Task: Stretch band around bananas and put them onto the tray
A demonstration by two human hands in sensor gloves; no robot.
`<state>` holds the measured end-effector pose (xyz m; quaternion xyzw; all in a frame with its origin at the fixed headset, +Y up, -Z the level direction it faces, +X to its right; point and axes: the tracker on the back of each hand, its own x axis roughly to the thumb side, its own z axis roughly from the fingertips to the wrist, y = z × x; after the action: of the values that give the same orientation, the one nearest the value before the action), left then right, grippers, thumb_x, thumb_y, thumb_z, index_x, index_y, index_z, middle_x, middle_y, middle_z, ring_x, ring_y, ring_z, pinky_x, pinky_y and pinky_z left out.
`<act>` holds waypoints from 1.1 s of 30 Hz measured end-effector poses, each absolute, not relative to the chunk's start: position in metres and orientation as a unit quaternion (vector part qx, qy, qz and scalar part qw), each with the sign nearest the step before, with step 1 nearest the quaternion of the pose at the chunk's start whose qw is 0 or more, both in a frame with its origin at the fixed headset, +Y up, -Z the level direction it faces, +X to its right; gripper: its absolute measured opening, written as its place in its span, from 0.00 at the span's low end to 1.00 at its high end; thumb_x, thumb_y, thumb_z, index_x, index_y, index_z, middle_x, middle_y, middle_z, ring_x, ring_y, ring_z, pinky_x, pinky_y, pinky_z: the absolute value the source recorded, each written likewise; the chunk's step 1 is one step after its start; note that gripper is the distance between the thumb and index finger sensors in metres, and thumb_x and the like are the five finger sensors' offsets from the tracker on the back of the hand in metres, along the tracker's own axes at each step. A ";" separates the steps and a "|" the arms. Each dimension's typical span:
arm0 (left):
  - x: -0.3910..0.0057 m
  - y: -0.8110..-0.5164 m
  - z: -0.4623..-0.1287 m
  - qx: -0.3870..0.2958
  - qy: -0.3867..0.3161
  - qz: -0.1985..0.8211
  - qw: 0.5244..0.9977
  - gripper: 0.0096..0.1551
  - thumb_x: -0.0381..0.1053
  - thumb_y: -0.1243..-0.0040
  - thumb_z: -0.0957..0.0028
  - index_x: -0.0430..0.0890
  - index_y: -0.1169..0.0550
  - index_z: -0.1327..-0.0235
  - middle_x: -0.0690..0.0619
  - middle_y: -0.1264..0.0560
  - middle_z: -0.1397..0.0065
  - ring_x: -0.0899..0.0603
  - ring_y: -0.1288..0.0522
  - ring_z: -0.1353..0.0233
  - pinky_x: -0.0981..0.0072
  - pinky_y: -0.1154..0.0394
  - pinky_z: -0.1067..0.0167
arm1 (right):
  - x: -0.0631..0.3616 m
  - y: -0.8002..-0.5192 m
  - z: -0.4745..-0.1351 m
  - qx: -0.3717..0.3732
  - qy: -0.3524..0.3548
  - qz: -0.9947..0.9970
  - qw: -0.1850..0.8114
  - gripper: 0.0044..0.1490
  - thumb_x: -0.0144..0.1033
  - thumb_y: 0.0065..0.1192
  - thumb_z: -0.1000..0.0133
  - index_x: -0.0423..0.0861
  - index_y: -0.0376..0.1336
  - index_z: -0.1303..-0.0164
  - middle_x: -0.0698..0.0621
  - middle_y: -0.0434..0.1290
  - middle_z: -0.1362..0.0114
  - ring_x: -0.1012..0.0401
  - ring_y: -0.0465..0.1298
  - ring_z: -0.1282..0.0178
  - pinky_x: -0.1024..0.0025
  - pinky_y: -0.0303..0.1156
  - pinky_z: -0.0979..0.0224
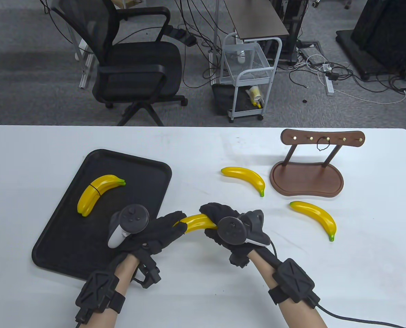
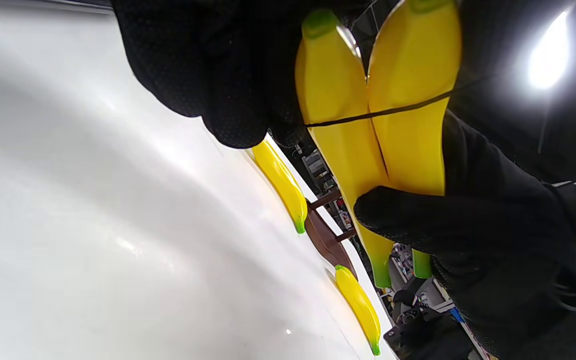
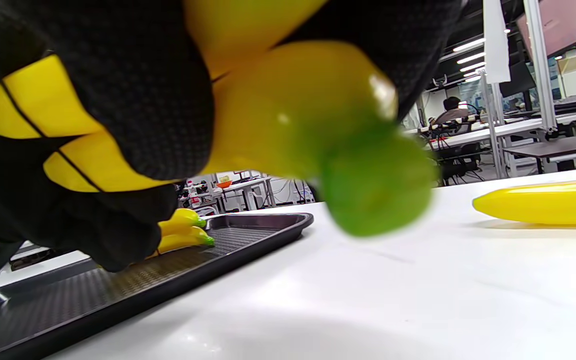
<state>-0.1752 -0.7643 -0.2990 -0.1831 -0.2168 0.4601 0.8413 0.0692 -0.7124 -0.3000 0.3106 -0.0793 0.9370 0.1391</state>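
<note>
Both hands hold a pair of yellow bananas point(image 1: 197, 222) just above the table, right of the black tray point(image 1: 69, 249). My left hand point(image 1: 170, 227) grips the pair's left end and my right hand point(image 1: 213, 217) curls over its right end. In the left wrist view a thin black band point(image 2: 393, 110) runs across both held bananas point(image 2: 348, 125). The right wrist view shows the band point(image 3: 18, 117) on the pair and a green tip point(image 3: 375, 190) up close. Another banded pair point(image 1: 98, 198) lies on the tray.
Two loose bananas point(image 1: 245, 176) point(image 1: 315, 217) lie on the white table to the right. Behind them stands a wooden peg rack point(image 1: 307, 177) with a black band point(image 1: 323, 146) hanging from a peg. An office chair and a wire cart stand beyond the far edge.
</note>
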 end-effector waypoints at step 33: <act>-0.186 -0.740 -0.296 -0.104 -0.202 0.433 0.872 0.50 0.72 0.44 0.37 0.39 0.38 0.16 0.41 0.29 0.18 0.34 0.26 0.23 0.40 0.34 0.23 | 0.086 -0.708 -0.310 0.317 -0.010 0.905 0.285 0.52 0.59 0.61 0.45 0.41 0.51 0.17 0.39 0.60 0.17 0.40 0.67 0.23 0.45 0.70 0.29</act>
<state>-0.1860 -0.7404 -0.2965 -0.1041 -0.2020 0.4334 0.8721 0.0858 -0.7080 -0.3099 0.3170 -0.0105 0.9046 0.2849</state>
